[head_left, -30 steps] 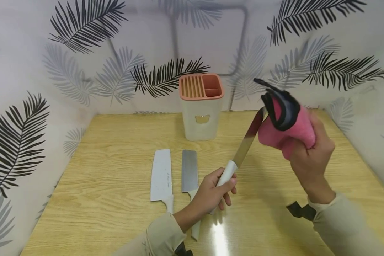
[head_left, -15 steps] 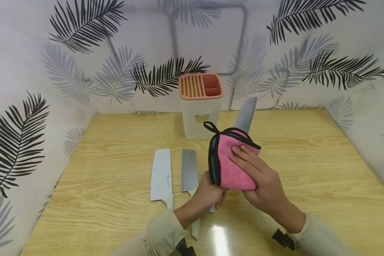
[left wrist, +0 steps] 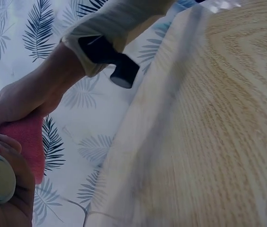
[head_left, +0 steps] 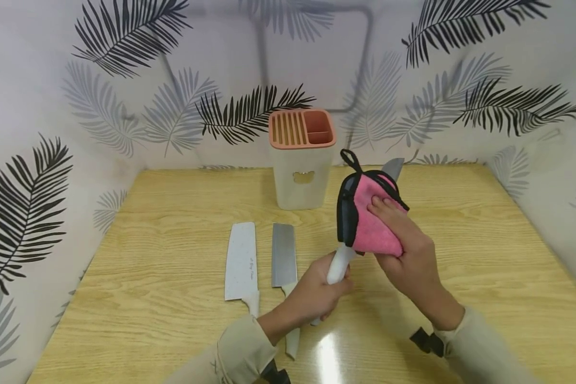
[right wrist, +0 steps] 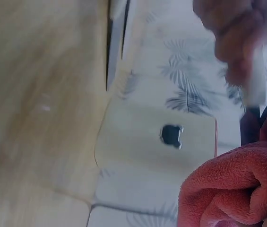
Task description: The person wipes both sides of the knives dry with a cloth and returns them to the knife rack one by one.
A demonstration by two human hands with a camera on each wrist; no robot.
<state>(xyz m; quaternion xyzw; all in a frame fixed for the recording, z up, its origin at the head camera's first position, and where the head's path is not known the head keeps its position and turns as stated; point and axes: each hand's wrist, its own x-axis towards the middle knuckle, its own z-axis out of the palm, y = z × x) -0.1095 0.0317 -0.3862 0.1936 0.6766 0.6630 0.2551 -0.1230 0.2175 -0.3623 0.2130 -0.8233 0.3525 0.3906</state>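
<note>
My left hand [head_left: 312, 290] grips the white handle of a kitchen knife [head_left: 338, 265], its blade slanting up and to the right. A pink cloth [head_left: 375, 221] with black edging and a hanging loop is folded over the blade, so only the tip shows beyond it. My right hand [head_left: 413, 253] holds this cloth against the blade, fingers on top. In the left wrist view the round handle end pokes out of the left fist. The right wrist view shows the cloth's folds [right wrist: 223, 184] close up near the handle.
Two cleavers lie on the wooden table [head_left: 163, 240]: a wide pale one [head_left: 242, 261] and a narrower grey one [head_left: 284, 256], partly behind my left wrist. At the back stands a white knife holder [head_left: 301, 184] with a slotted orange top. Leaf-patterned fabric surrounds the table.
Right hand and cloth came down from the upper right onto the blade near the handle, then slid up toward the tip. The white handle shows again. The left hand stays nearly still.
</note>
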